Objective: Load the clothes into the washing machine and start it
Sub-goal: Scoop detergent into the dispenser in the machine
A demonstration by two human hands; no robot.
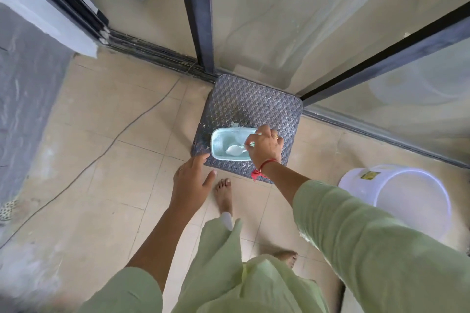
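Detergent tub sits on the woven stool; your right hand pinches a heaped spoon inside it, fingers together. Your left hand hovers spread by the tub's corner. White bucket stands right.

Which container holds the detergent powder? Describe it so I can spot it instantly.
Find the grey woven stool in the corner by the glass doors. On its near edge sits a pale blue rectangular tub, open-topped, where the right hand holds a white spoon heaped with powder. The white bucket stands on the floor instead.
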